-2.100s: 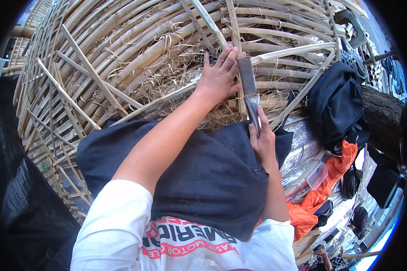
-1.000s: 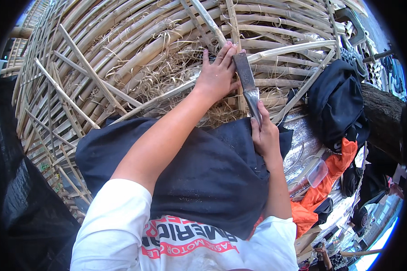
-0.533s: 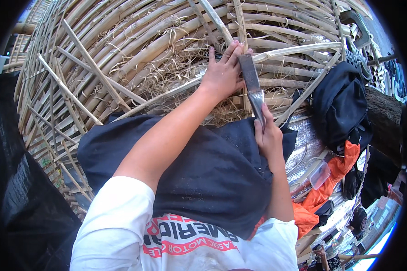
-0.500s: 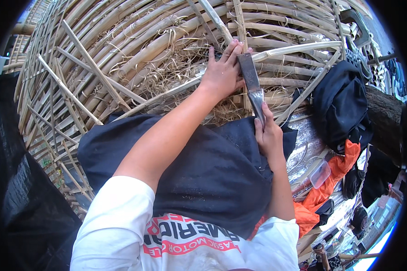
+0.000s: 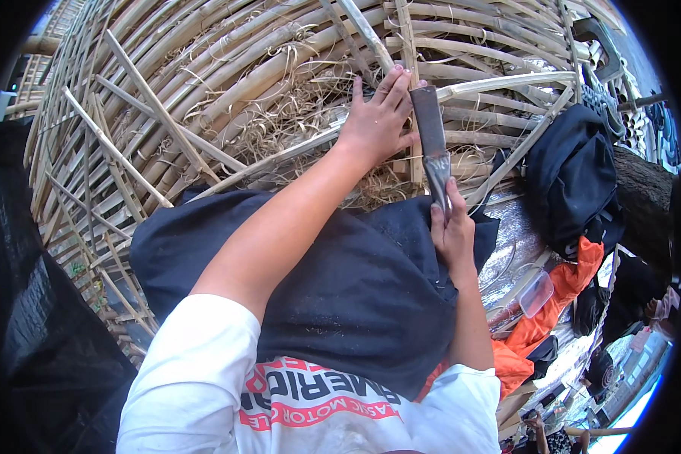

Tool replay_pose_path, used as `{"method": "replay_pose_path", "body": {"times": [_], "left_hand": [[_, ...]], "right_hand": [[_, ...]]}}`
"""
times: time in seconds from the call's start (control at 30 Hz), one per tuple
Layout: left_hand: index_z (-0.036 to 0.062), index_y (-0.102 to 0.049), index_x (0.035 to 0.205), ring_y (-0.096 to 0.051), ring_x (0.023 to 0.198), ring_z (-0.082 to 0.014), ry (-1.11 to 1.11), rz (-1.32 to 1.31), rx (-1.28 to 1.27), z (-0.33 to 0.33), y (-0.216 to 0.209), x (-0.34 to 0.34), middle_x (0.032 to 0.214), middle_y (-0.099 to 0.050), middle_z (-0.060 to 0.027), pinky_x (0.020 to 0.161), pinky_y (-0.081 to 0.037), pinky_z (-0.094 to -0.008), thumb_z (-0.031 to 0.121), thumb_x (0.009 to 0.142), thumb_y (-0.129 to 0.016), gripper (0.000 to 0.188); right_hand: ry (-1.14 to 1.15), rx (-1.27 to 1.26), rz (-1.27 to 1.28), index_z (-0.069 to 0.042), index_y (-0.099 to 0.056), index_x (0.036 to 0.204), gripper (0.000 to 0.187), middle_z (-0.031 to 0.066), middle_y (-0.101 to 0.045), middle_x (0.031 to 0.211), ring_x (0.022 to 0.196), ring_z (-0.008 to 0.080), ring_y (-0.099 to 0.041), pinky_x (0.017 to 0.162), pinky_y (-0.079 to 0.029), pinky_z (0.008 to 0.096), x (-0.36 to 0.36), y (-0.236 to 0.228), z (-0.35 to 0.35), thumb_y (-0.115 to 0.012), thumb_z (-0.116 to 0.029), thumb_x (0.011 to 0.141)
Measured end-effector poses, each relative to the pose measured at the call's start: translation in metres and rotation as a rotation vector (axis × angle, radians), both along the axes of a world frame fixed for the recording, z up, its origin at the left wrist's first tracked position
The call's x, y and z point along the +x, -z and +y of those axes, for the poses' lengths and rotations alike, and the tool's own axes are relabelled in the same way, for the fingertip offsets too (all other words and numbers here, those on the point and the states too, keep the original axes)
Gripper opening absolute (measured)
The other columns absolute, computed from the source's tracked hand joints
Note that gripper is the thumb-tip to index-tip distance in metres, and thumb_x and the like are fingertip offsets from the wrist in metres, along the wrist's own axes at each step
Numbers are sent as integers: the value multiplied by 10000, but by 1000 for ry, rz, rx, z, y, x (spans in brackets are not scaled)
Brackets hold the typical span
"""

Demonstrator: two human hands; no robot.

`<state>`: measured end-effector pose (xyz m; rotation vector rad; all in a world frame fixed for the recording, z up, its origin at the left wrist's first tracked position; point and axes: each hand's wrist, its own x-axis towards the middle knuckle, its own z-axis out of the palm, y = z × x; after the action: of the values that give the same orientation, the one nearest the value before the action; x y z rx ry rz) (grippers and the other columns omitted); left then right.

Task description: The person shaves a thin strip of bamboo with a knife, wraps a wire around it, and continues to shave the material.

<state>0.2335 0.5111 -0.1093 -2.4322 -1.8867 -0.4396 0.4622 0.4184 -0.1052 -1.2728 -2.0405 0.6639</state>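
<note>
A big woven bamboo frame (image 5: 227, 91) fills the upper part of the view, with loose dry shavings (image 5: 280, 125) caught among its strips. My left hand (image 5: 377, 119) presses flat on the strips, fingers spread, touching the top of a broad dark knife blade (image 5: 428, 136). My right hand (image 5: 452, 231) is closed around the knife's handle just below, holding the blade upright against a vertical bamboo strip (image 5: 408, 91). A dark cloth (image 5: 356, 280) lies over my lap under both arms.
A black backpack (image 5: 575, 174) rests at the right against a dark log (image 5: 643, 189). Below it lie an orange cloth (image 5: 560, 303) and a clear plastic box (image 5: 536, 293). Black netting (image 5: 30, 325) hangs at the left.
The knife and both hands have shifted slightly up and down along the strip; the grip and hand positions are otherwise the same.
</note>
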Motion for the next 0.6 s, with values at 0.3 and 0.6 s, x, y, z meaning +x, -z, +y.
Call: {"method": "replay_pose_path", "body": {"times": [0.3, 0.6], "left_hand": [[180, -233, 1558, -169, 1502, -277, 18, 6, 20, 1, 4, -3, 1566, -278, -131, 1060, -326, -688, 536, 802, -665, 940], [175, -267, 1548, -159, 1506, -268, 20, -18, -20, -2, 2, -2, 1579, -265, -126, 1065, -312, -696, 532, 818, -651, 899]], "right_hand": [[11, -20, -36, -135, -429, 1418, 522, 248, -671, 1073, 869, 435, -674, 720, -541, 474, -8, -7, 6, -604, -102, 928], [-4, 1, -1, -144, -418, 1429, 525, 241, -675, 1061, 857, 424, -677, 705, -538, 471, -2, 1, 5, -596, -124, 936]]}}
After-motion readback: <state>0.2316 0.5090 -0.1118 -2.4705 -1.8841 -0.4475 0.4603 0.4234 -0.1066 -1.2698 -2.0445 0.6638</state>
